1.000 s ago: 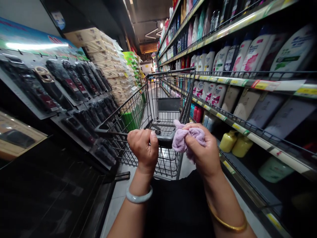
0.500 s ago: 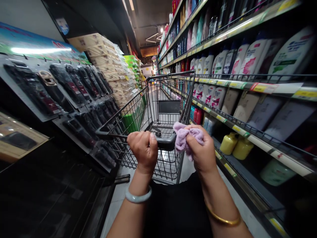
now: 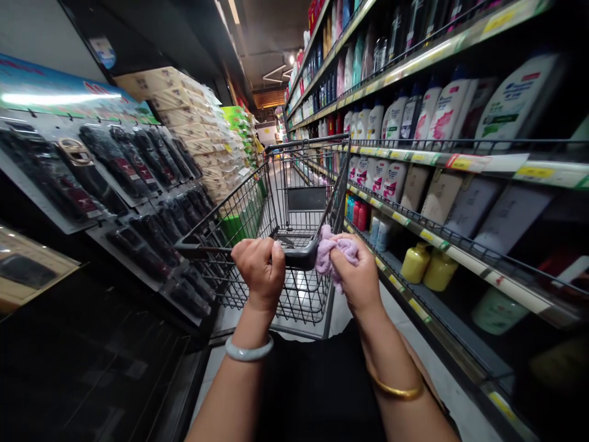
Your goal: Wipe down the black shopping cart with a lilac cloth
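Observation:
In front of me stands a black wire shopping cart [image 3: 299,261]; its basket looks empty apart from a dark panel at the far end. My left hand [image 3: 261,270] is wrapped round the cart's handle, just left of its middle. At the handle's right corner, my right hand [image 3: 361,273] clutches a crumpled lilac cloth [image 3: 327,256], pressing it against the cart's rim. Part of the cloth is hidden inside the fingers.
Shelves [image 3: 414,233] of shampoo bottles [image 3: 453,110] and yellow bottles [image 3: 415,263] line the right side. On the left hang packaged belts [image 3: 122,162], with stacked tissue packs [image 3: 184,116] beyond. The aisle floor [image 3: 304,288] runs ahead between them.
Shelves and bottles have shifted slightly left in view. My right hand and the cloth sit a little further left along the cart's corner; my left hand keeps its grip.

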### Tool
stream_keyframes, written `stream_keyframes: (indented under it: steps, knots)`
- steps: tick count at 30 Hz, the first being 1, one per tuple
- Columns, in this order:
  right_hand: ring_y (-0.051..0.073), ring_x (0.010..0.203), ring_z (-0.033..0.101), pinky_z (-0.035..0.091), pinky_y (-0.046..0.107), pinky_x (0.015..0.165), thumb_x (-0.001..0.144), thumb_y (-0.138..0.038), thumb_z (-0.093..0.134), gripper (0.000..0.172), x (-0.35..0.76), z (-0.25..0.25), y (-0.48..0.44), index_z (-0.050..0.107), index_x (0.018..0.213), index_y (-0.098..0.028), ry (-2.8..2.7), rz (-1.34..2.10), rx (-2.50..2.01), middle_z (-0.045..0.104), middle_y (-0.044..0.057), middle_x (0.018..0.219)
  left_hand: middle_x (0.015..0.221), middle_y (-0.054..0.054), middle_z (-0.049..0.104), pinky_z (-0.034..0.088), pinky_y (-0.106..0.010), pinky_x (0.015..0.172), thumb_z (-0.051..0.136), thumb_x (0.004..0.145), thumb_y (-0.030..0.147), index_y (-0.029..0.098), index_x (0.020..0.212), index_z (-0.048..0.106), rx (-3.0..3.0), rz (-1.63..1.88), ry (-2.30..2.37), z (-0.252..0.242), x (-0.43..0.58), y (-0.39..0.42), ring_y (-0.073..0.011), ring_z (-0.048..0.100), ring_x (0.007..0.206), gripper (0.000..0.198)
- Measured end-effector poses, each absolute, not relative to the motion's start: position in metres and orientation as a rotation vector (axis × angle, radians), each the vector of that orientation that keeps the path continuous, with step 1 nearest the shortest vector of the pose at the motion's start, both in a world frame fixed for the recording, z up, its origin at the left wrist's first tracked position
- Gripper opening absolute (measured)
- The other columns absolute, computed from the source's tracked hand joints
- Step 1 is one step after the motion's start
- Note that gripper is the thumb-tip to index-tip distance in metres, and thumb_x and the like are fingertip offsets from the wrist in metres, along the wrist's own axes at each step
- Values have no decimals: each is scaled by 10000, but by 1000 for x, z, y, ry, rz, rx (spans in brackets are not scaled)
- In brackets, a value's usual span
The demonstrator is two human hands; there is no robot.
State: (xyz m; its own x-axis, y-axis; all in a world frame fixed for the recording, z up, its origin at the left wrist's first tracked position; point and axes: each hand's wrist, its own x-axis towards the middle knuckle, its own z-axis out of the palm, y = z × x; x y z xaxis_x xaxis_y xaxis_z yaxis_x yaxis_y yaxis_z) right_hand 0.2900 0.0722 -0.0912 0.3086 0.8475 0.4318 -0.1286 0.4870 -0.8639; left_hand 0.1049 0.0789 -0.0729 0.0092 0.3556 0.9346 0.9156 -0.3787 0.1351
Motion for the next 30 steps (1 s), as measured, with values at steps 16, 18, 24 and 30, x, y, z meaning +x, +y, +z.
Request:
stream_keyframes:
  steps: [16, 18, 24, 30]
  knots:
    - [211, 1055, 713, 568, 358, 987, 848, -312, 681, 131, 278, -97, 84, 728, 957, -257, -1218, 603, -683, 755, 43, 1055, 697, -37, 638, 324, -414, 822, 472, 984, 322, 242, 652, 504, -1853, -1214, -1428, -54, 94, 91, -227, 537, 765, 343]
    - [215, 1088, 712, 560, 359, 1020, 847, -297, 684, 140, 277, -99, 85, 733, 973, -262, -1259, 572, -651, 762, 46, 1082, 849, -43, 745, 341, -434, 927, 494, 1025, 335, 244, 761, 643, -1853, -1173, -1424, -49, 106, 84, -251, 613, 906, 317]
    - [239, 988, 675, 554, 410, 979, 803, -357, 686, 191, 279, -122, 107, 725, 949, -239, -1130, 668, -977, 757, 60, 1033, 941, -64, 813, 375, -437, 897, 570, 1037, 415, 232, 1019, 784, -1918, -1029, -1411, -46, 150, 79, -293, 687, 917, 282]
    - [217, 1016, 701, 558, 361, 991, 816, -322, 673, 177, 277, -112, 97, 720, 967, -242, -1188, 690, -736, 764, 41, 1048, 603, -76, 648, 180, -378, 661, 469, 1054, 492, 216, 643, 703, -1831, -882, -1517, -44, 150, 90, -218, 506, 575, 548]
